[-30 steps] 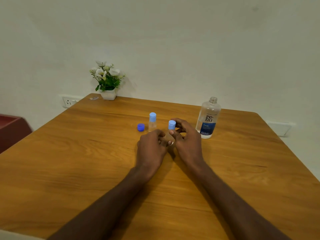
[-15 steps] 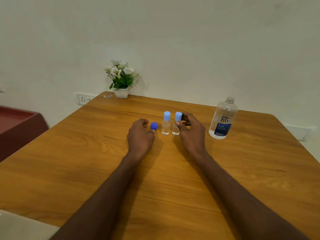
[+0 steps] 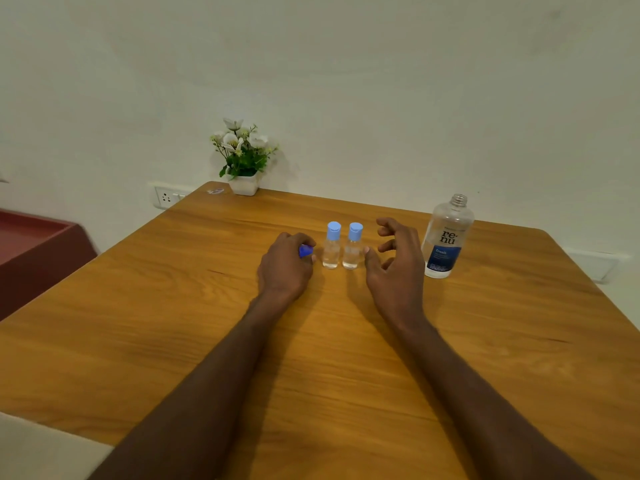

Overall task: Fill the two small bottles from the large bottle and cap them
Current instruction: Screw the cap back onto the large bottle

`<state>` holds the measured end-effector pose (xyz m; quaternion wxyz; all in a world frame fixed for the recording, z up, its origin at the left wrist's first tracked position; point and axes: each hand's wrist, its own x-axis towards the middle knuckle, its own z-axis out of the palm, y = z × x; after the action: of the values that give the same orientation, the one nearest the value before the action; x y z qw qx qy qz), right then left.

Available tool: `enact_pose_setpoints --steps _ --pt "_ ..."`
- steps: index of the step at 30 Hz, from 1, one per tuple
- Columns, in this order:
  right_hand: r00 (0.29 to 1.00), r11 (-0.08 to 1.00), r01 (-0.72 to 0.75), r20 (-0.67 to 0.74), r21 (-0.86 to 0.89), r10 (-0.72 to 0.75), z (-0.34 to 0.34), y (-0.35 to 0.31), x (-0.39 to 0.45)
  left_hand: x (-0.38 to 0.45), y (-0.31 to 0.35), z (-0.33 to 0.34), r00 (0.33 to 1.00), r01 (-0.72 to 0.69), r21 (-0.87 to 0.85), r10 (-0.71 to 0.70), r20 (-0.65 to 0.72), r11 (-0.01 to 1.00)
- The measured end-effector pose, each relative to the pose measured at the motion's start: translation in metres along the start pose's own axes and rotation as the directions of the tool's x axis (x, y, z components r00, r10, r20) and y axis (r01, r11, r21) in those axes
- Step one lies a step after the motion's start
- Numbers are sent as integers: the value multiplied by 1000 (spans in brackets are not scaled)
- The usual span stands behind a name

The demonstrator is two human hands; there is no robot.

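The left hand [image 3: 285, 263] is curling its fingers around a dark blue cap [image 3: 306, 251], holding it just left of the two small bottles. The right hand [image 3: 394, 263] is hanging loose and empty, fingers spread and lightly bent, just right of the bottles and touching neither, as far as can be seen.

The left small bottle [image 3: 331, 245] and the right small bottle [image 3: 353, 245] are standing upright side by side, nearly touching, at the middle of the wooden table [image 3: 173, 341]. Both are wearing light blue caps and showing clear liquid inside. The large bottle [image 3: 447, 237] is standing well off to the right, its neck open.

Filling and capping are looking finished; the dark cap probably belongs on the large bottle. To do that well, the right hand should be steadying the large bottle around its body while the left is carrying the cap across above the small bottles, not through them, then setting it square on the threads before turning.

A small flower pot [image 3: 244, 157] is sitting at the far edge.
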<state>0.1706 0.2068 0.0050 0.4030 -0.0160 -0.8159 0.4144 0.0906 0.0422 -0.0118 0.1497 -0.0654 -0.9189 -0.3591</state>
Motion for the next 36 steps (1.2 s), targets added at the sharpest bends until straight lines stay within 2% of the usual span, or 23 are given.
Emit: enact_pose_setpoints --steps 3,5,8,10,13,15,18,23,30,36 --pt "991 996 86 -99 -17 -87 -9 -5 1 -1 1 -8 984 98 -268 -133 -116 958" --pt "970 992 120 -210 -37 -125 -19 -4 6 -6 8 -16 958 76 -415 -182 -222 907" --pt "911 987 144 -380 -71 -161 -40 6 17 -16 35 -29 918 -123 -508 -97 -385 852" --pt "883 994 75 -459 -77 -102 -57 18 26 -22 62 -35 905 -259 -521 15 -426 813" --pt "873 994 -3 -486 -111 -52 -78 39 36 -27 108 -35 925 -337 -620 126 -359 708" --pt "901 994 -67 -434 -92 21 -83 49 38 -26 141 -26 954 -291 -712 140 -264 640" --pt "934 982 -184 -320 -44 161 -80 55 38 -19 183 -1 972 -236 -762 155 -178 603" --pt "950 966 -256 -173 44 259 -72 62 37 -5 216 45 956 -272 -678 272 -111 683" --pt "944 955 -282 -149 92 293 -71 64 38 12 215 65 952 -270 -569 304 -36 777" --pt "953 966 -253 -157 55 258 -72 65 37 21 204 57 910 -252 -629 401 104 736"
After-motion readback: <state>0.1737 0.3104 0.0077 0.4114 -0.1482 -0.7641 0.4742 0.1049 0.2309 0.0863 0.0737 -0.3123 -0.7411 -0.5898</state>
